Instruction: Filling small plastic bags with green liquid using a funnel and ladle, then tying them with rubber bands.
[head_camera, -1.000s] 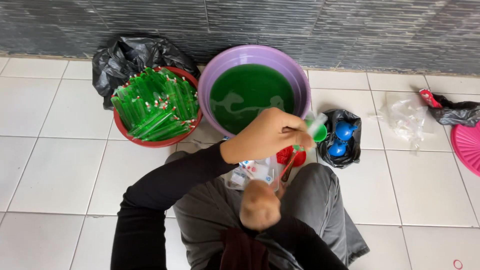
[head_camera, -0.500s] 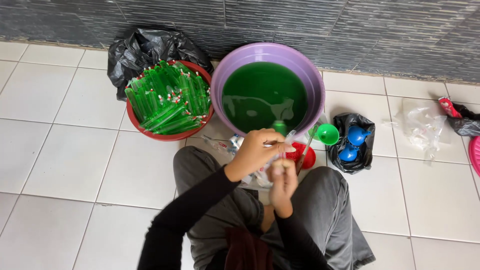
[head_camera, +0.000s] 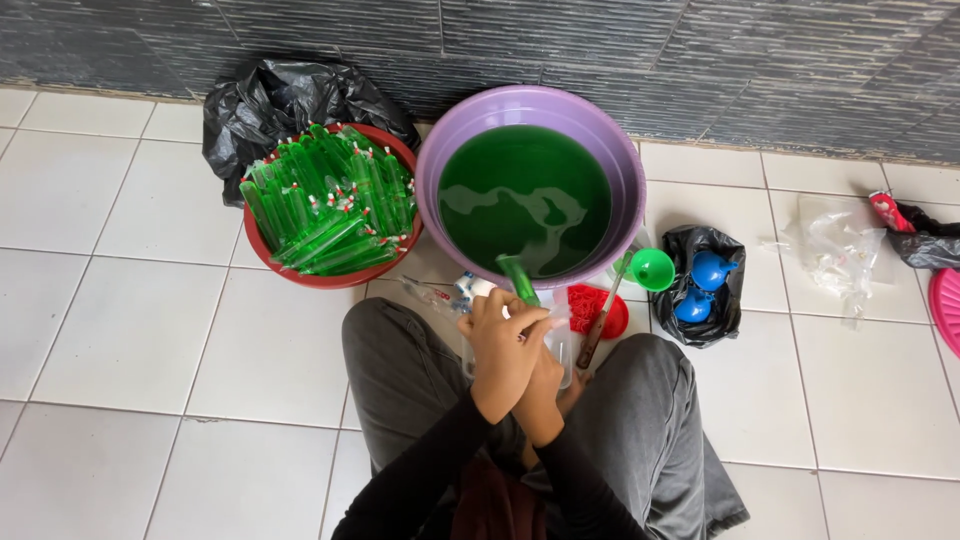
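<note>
My left hand (head_camera: 505, 340) is closed around the lower part of a slim plastic tube of green liquid (head_camera: 518, 280), whose top sticks up toward the purple basin. My right hand (head_camera: 548, 392) sits just under and behind the left, partly hidden, gripping the same tube near my lap. Both hands are pressed together above my grey trousers. The purple basin (head_camera: 440, 165) holds dark green liquid and stands just beyond my hands. To its left, a red basin (head_camera: 300, 275) is piled with several filled green tubes (head_camera: 335, 205) tied with red bands.
A green funnel (head_camera: 654, 269) and a red-handled tool (head_camera: 598, 325) lie by a small red holder (head_camera: 590, 305). A black bag (head_camera: 712, 300) holds blue objects. Another black bag (head_camera: 285, 95) sits behind the red basin. Clear plastic bags (head_camera: 835, 245) and a pink rim (head_camera: 945, 305) lie right.
My left hand dropped from near the basin's rim down onto my right hand at my lap. The green tube now stands upright between them. The view shifted slightly.
</note>
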